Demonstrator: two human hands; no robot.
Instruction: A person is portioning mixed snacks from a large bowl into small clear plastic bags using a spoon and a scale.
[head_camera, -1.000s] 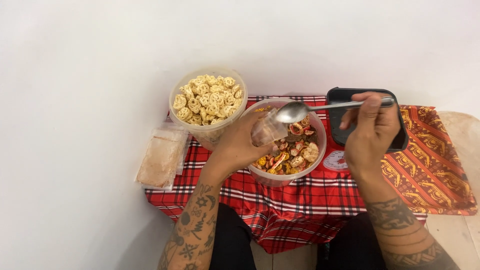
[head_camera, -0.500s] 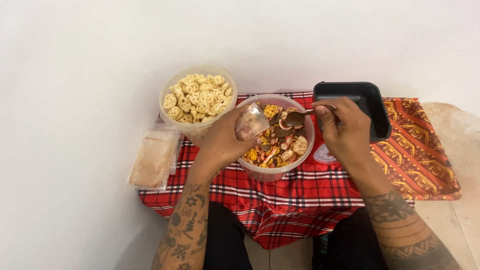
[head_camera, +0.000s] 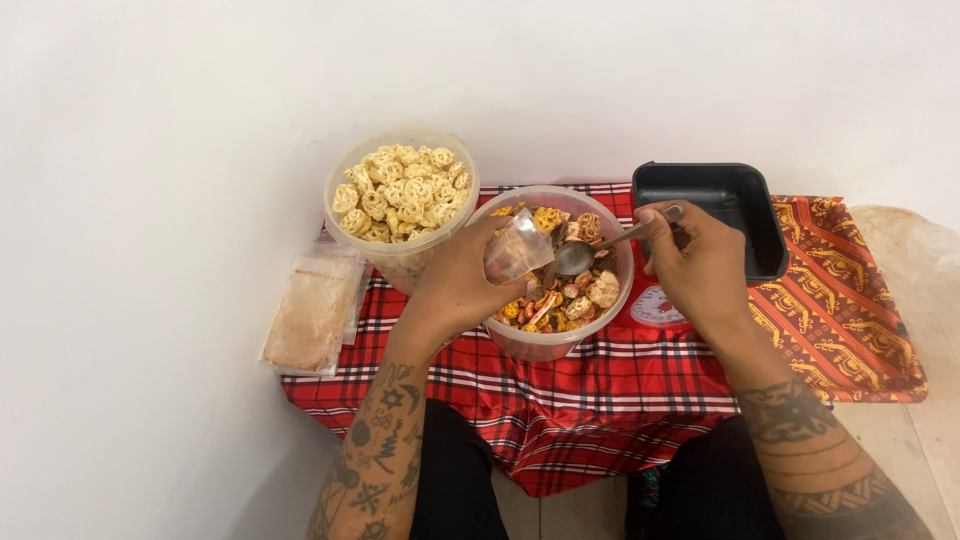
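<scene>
The spoon (head_camera: 590, 250) has tipped down from level since a moment ago, bowl now at the mouth of the bag (head_camera: 517, 250). The right hand (head_camera: 700, 270) pinches its handle; the left hand (head_camera: 465, 280) grips the bag over the tub (head_camera: 545, 345) of mixed snacks, so filling looks under way.

Showing red, black and white checks on the cloth (head_camera: 600, 400); beside it, glowing orange and yellow on the patterned mat (head_camera: 840, 310); gleaming black, the tray (head_camera: 770, 215).

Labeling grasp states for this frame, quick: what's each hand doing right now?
Left hand: closed, holding a small clear plastic bag over the mixed-snack tub.
Right hand: closed, holding a metal spoon, its bowl at the bag's mouth.
</scene>
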